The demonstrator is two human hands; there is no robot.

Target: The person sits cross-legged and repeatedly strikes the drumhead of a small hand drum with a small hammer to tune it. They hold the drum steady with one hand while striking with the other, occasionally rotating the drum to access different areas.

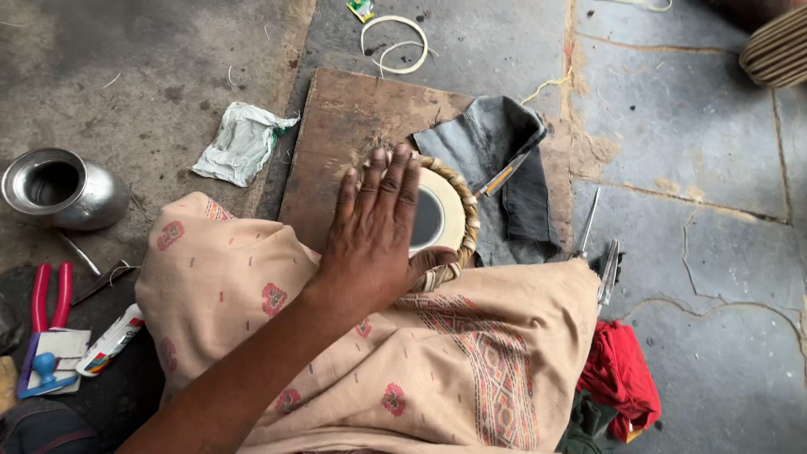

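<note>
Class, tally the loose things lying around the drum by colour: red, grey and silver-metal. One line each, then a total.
Red: 2, pliers, red cloth
Grey: 1, grey cloth
Silver-metal: 1, steel pot
Total: 4

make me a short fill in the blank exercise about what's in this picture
1. The left hand lies flat on a round drum head with a ____ centre.
2. The drum sits on a brown wooden ____ on the floor.
3. Far left stands a shiny ____ pot.
4. The pliers have ____ handles.

Missing words: black; board; metal; red
</note>
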